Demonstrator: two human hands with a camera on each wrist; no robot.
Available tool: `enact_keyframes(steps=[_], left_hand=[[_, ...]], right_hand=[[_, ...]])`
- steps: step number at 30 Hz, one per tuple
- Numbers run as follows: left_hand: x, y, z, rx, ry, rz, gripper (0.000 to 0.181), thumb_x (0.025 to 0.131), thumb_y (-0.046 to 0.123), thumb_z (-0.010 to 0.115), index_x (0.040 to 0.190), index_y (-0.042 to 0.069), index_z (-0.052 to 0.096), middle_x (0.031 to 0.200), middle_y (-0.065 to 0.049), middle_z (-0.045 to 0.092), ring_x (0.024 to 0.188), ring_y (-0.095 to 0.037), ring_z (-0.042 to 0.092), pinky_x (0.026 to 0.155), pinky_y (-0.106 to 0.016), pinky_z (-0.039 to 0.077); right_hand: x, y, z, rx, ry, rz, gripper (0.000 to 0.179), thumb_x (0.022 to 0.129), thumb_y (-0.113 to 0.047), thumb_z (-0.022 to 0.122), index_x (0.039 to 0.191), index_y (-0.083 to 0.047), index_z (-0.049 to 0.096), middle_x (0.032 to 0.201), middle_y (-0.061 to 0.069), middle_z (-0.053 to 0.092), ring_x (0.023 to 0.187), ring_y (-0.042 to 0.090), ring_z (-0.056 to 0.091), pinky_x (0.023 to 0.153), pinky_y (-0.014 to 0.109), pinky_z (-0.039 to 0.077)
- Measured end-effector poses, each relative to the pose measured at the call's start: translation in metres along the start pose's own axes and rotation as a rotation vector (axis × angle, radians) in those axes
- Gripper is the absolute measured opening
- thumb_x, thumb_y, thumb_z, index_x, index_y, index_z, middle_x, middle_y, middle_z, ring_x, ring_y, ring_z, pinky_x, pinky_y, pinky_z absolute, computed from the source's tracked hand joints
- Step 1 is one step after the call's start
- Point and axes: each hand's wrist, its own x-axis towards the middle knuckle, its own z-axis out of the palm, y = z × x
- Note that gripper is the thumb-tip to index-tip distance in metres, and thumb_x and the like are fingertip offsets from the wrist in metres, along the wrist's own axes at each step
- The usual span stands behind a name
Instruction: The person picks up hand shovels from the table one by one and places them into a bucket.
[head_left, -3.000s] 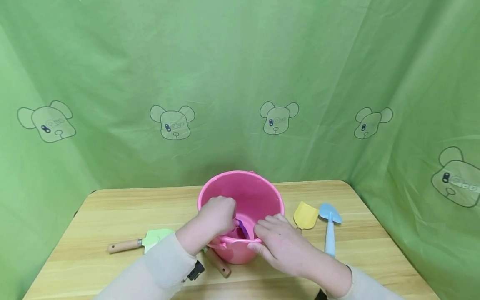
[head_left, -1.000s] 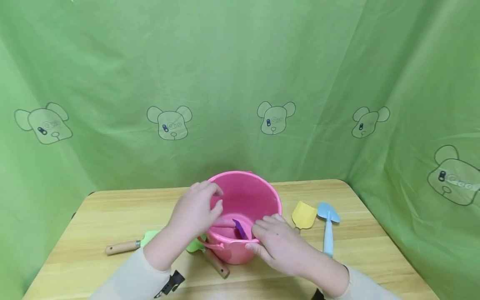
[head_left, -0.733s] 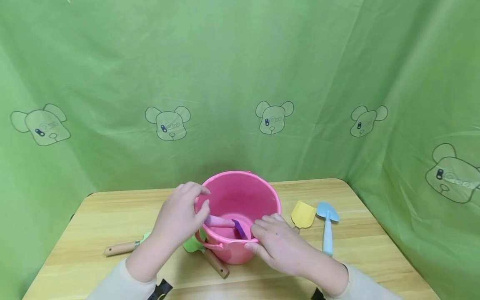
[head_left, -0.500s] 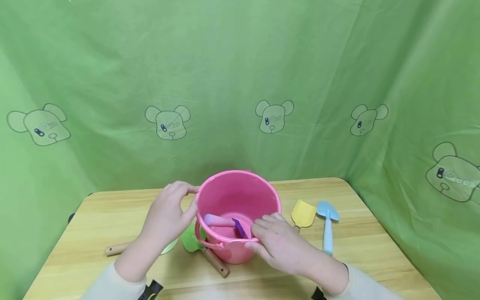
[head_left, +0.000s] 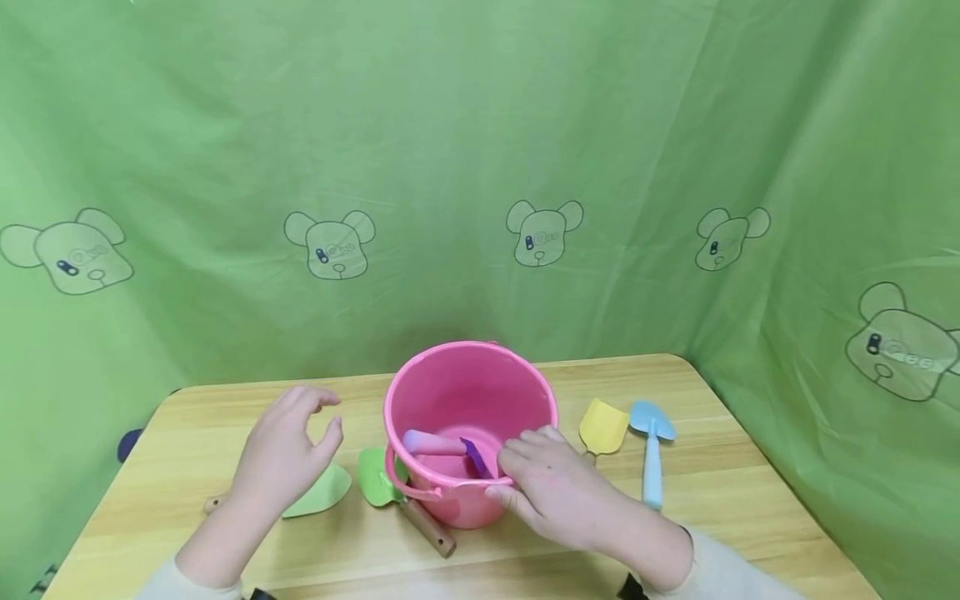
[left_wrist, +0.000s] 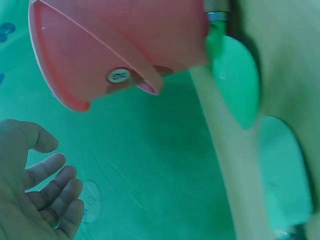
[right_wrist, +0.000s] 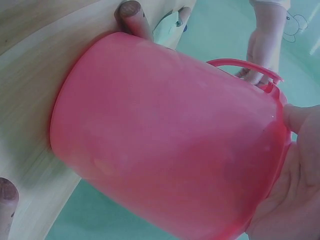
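Observation:
A pink bucket (head_left: 474, 505) stands upright on the table, its handle hanging down at the left. Inside lies a small toy tool (head_left: 435, 443) with a lilac handle and a dark purple head, partly out of sight. My right hand (head_left: 558, 493) grips the bucket's near right rim, thumb outside and fingers over the edge. Holding nothing, my left hand (head_left: 281, 454) hovers left of the bucket with fingers loosely bent, over a pale green trowel (head_left: 324, 492). That trowel's wooden handle is mostly hidden behind the forearm. Beside the bucket lies a brighter green trowel (head_left: 378, 478) with a wooden handle.
Right of the bucket lie a yellow spade (head_left: 603, 427), its handle hidden behind my right hand, and a light blue trowel (head_left: 652, 457). The wooden table (head_left: 720, 508) is enclosed by a green curtain (head_left: 442, 167) at the back and sides.
My left hand has come out of the bucket, leaving the purple toy tool inside, and has moved left and down toward the pale green trowel. My right hand has stayed on the rim.

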Motion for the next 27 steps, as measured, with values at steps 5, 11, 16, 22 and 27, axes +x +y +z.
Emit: enact_keyframes(steps=[5, 11, 16, 22, 27], left_hand=[[-0.016, -0.020, -0.001, 0.017, -0.003, -0.038, 0.024, 0.087, 0.012, 0.069, 0.110, 0.006, 0.068, 0.110, -0.010, 0.068, 0.100, -0.031, 0.062, 0.085, -0.054, 0.049], [-0.033, -0.042, -0.002, 0.045, -0.019, -0.084, 0.025, 0.087, 0.012, 0.069, 0.111, 0.006, 0.068, 0.111, -0.011, 0.068, 0.102, -0.033, 0.061, 0.085, -0.055, 0.048], [-0.043, -0.055, -0.003, 0.055, -0.042, -0.125, 0.028, 0.087, 0.013, 0.070, 0.113, 0.003, 0.067, 0.113, -0.017, 0.067, 0.104, -0.038, 0.060, 0.087, -0.058, 0.047], [-0.053, -0.068, -0.002, 0.062, -0.072, -0.149, 0.033, 0.087, 0.014, 0.070, 0.116, 0.000, 0.065, 0.116, -0.021, 0.065, 0.106, -0.042, 0.058, 0.089, -0.060, 0.045], [-0.063, -0.083, -0.002, 0.077, -0.137, -0.190, 0.042, 0.087, 0.015, 0.072, 0.123, -0.003, 0.061, 0.122, -0.026, 0.061, 0.110, -0.045, 0.056, 0.091, -0.065, 0.042]], right_hand=[[0.000, 0.000, 0.002, 0.000, 0.019, -0.017, 0.033, 0.104, -0.048, 0.046, 0.082, -0.024, 0.051, 0.078, -0.015, 0.043, 0.079, 0.006, 0.045, 0.085, 0.033, 0.041], [-0.001, -0.001, 0.002, 0.000, 0.017, -0.009, 0.027, 0.101, -0.044, 0.054, 0.082, -0.025, 0.052, 0.078, -0.016, 0.042, 0.079, 0.006, 0.044, 0.085, 0.033, 0.041], [-0.001, -0.001, 0.000, -0.005, 0.008, 0.006, 0.031, 0.102, -0.049, 0.049, 0.083, -0.025, 0.053, 0.080, -0.016, 0.044, 0.081, 0.007, 0.045, 0.087, 0.032, 0.041], [-0.001, 0.000, 0.000, -0.004, 0.014, -0.005, 0.035, 0.104, -0.052, 0.042, 0.083, -0.025, 0.052, 0.079, -0.016, 0.043, 0.080, 0.006, 0.045, 0.086, 0.032, 0.041], [-0.001, 0.000, 0.000, -0.002, 0.018, -0.015, 0.035, 0.104, -0.050, 0.043, 0.081, -0.025, 0.049, 0.077, -0.016, 0.041, 0.078, 0.006, 0.042, 0.084, 0.031, 0.040]])
